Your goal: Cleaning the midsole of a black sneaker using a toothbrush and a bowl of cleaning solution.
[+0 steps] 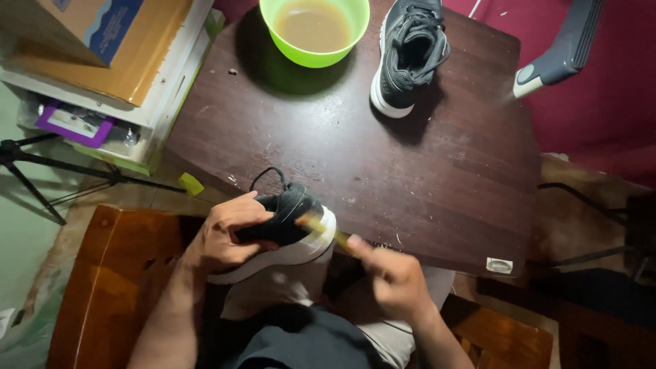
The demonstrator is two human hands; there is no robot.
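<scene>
Two shoes are in view. One black shoe with a white sole is held over the person's lap, at the near edge of the dark wooden bench, toe pointing toward the bench. It is gripped by the left hand, fingers wrapped over the upper and clamped on it. A loose black lace is seen looping up from the shoe.

A small yellowish brush is held in the right hand, fingers closed on its handle; the hand is motion-blurred. The brush end is placed against the toe area of the held shoe, by the white sole rim.

The second shoe, dark grey with a white sole, is set on the far side of the bench, well apart from the hands. A green bowl of cloudy brownish water is placed just beside it, to its left. Specks and scuffs are seen across the bench top.

A cardboard box is stacked on a white shelf unit to the left of the bench. A black tripod leg is seen at the left edge. A wooden chair is seen beneath the person.
</scene>
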